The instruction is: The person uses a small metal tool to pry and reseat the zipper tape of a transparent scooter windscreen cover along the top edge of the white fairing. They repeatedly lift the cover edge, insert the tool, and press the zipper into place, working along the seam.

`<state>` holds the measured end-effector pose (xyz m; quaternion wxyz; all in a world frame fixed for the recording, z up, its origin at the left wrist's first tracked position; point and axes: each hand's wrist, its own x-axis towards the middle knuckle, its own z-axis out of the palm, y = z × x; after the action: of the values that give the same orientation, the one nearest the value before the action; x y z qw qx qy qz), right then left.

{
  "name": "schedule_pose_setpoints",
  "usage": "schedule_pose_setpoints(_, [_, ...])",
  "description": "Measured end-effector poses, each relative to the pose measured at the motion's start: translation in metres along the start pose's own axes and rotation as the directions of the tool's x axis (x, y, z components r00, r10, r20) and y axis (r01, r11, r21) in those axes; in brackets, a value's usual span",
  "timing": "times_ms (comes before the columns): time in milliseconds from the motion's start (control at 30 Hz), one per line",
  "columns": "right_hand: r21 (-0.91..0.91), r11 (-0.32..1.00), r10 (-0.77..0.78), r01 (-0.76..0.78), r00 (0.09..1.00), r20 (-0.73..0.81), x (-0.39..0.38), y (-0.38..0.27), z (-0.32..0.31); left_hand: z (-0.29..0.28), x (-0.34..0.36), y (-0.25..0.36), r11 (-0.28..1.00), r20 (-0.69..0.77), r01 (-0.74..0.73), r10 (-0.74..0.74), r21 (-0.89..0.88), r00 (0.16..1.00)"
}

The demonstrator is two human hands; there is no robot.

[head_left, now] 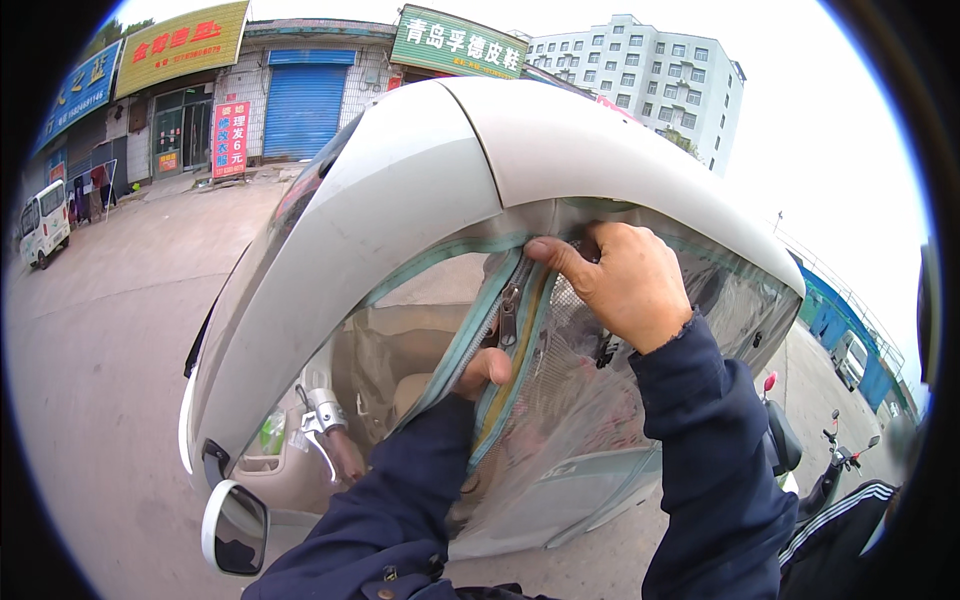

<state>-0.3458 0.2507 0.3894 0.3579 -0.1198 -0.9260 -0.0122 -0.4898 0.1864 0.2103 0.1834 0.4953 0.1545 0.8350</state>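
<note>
A clear plastic side curtain (570, 430) hangs from the white roof frame (400, 170) of a small enclosed vehicle. Two teal-edged strips of it part around a zipper with a dark metal pull (508, 315). My left hand (487, 370) reaches in at the gap, its thumb curled over the zipper edge and most of its fingers behind the strip. Higher up, my right hand (635, 285) grips the curtain's top close to the frame, thumb at the zipper's upper end. Its fingertips are partly hidden.
Inside the vehicle a handlebar with a brake lever (322, 430) shows. A side mirror (236, 528) juts out at lower left. On the right, a person's striped dark sleeve (835, 530) is beside parked scooters (845, 455). Shopfronts (310, 105) line the far side of the road.
</note>
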Motion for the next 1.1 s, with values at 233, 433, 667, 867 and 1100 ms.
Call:
schedule_pose_setpoints(233, [0.083,0.996,-0.018,0.017,1.0,0.011,-0.009,0.009,0.001,0.044,0.021,0.037,0.944,-0.11,-0.04,0.08,0.326,0.991])
schedule_pose_setpoints(433, [0.392,0.906,-0.158,0.161,0.987,-0.042,-0.027,0.019,0.008,0.059,0.028,0.042,0.933,-0.094,-0.159,0.199,0.323,0.975])
schedule_pose_setpoints(667, [0.3,0.903,-0.294,0.307,0.952,-0.089,-0.051,0.016,0.025,0.059,0.039,0.036,0.909,-0.219,-0.15,0.249,0.388,0.943])
schedule_pose_setpoints(867, [0.772,0.63,-0.162,0.087,0.987,0.022,-0.06,0.02,0.026,0.063,0.04,0.038,0.856,-0.218,-0.164,0.302,0.491,0.928])
schedule_pose_setpoints(1100, [0.948,-0.145,-0.07,-0.282,0.959,0.275,-0.081,0.014,0.033,0.063,0.041,0.037,0.867,-0.233,-0.149,0.288,0.475,0.929])
